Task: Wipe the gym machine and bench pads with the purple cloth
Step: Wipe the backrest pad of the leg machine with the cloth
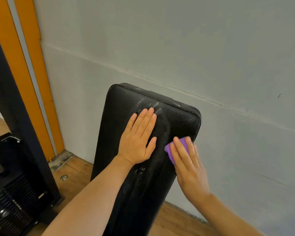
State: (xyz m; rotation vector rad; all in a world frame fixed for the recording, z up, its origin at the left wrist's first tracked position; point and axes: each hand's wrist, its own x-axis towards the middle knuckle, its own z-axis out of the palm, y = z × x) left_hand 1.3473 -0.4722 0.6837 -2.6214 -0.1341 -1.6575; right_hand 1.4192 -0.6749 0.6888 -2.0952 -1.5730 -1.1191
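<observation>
A long black bench pad (177, 120) runs from the bottom of the view up toward the wall, with a crease down its middle and pale smears near its far end. My left hand (138, 140) lies flat on the pad's left half, fingers straight and together. My right hand (189, 164) presses a small purple cloth (169, 149) against the pad's right edge with straight fingers; most of the cloth is hidden under the hand.
A grey wall (211, 48) with a thin crack stands close behind and to the right of the pad. At the left are an orange and grey strip (32, 74), a dark machine frame (15, 116) and a weight stack (10, 206). Wooden floor (75, 174) lies below.
</observation>
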